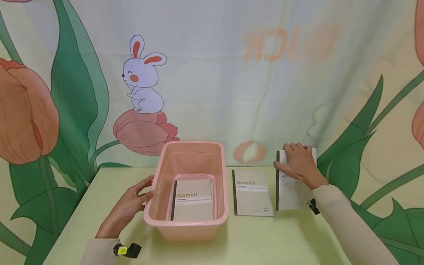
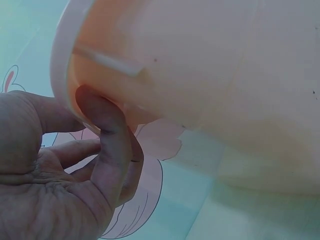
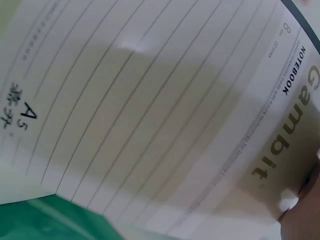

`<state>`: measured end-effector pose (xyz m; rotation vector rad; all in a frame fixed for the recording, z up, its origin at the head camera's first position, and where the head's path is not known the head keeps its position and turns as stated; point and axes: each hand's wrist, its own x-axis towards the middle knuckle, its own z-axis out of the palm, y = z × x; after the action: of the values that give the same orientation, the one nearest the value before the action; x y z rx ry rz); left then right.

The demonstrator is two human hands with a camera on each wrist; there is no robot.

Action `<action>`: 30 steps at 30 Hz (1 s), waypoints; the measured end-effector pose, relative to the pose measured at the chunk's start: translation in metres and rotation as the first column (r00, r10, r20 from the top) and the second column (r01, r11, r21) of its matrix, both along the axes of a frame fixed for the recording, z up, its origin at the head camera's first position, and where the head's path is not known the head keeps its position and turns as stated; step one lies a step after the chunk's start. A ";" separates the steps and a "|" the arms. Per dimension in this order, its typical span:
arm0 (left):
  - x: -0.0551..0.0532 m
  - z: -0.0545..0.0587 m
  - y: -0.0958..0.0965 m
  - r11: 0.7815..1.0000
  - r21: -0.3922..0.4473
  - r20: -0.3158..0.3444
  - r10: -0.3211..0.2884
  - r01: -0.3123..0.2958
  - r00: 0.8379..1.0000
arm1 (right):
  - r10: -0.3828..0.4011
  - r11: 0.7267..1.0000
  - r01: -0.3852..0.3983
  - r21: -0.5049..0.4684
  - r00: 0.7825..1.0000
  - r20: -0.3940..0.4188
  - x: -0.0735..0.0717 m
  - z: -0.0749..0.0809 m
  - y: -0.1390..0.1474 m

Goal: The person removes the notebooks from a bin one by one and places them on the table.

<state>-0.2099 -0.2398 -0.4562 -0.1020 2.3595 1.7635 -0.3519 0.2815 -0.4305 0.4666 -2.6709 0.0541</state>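
My left hand (image 1: 127,202) grips the left rim of a pink plastic basin (image 1: 187,232). In the left wrist view the fingers (image 2: 115,145) curl at the basin's rim. Inside the basin lies a Gambit notebook (image 1: 192,211) with a dark spine, the edge of something pale showing along its right side. At the right, my right hand (image 1: 301,162) holds another notebook (image 1: 293,198) by its upper part, fingers over the top edge and thumb by the spine. The right wrist view shows its lined cover (image 3: 150,110) close up, marked A5.
Between the basin and the right hand, one more Gambit notebook (image 1: 253,202) lies face up on the pale green table (image 1: 265,243). Behind the table hangs a printed curtain (image 1: 212,81) with a rabbit and tulips.
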 end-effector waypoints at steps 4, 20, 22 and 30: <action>0.000 -0.001 0.000 1.000 -0.001 0.006 0.004 -0.004 1.000 | 0.000 0.999 -0.003 0.050 0.998 0.060 -0.013 -0.025 0.013; -0.001 0.001 0.000 1.000 -0.010 -0.014 0.004 -0.005 1.000 | -0.020 0.999 0.017 0.028 0.991 0.135 -0.052 -0.094 0.024; -0.001 0.001 0.000 1.000 -0.012 -0.016 0.009 -0.009 1.000 | -0.020 0.999 0.016 0.032 0.989 0.145 -0.057 -0.100 0.023; 0.000 -0.001 0.000 1.000 -0.011 -0.010 0.012 -0.012 1.000 | -0.055 0.998 0.049 0.033 0.974 0.220 -0.066 -0.122 0.020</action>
<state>-0.2096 -0.2400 -0.4573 -0.1089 2.3805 1.7608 -0.4181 0.3018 -0.5522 0.4209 -2.9039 0.0565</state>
